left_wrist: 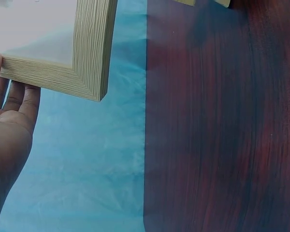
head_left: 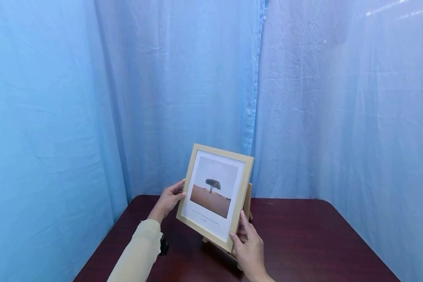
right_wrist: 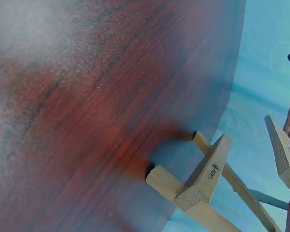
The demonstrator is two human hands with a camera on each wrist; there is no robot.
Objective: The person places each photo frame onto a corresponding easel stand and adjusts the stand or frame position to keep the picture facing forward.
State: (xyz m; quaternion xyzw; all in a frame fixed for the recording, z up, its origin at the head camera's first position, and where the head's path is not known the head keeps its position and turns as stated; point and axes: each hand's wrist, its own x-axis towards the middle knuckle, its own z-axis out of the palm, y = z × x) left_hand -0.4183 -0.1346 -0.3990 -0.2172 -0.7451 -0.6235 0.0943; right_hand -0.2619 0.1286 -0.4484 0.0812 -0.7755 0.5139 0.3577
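The frame (head_left: pixel 211 194) is between the two hands, in front of the easel (head_left: pixel 247 201) and apart from its ledge (right_wrist: pixel 205 176); the left hand (head_left: pixel 169 200) pinches its left edge, the right hand (head_left: pixel 250 250) its lower right edge. Its front faces the person, long axis running upward, top tilted to the right.

Left grip (head_left: pixel 169 199) higher and farther out, right grip (head_left: pixel 249 246) lower and nearer, both in a thumb-and-finger pinch
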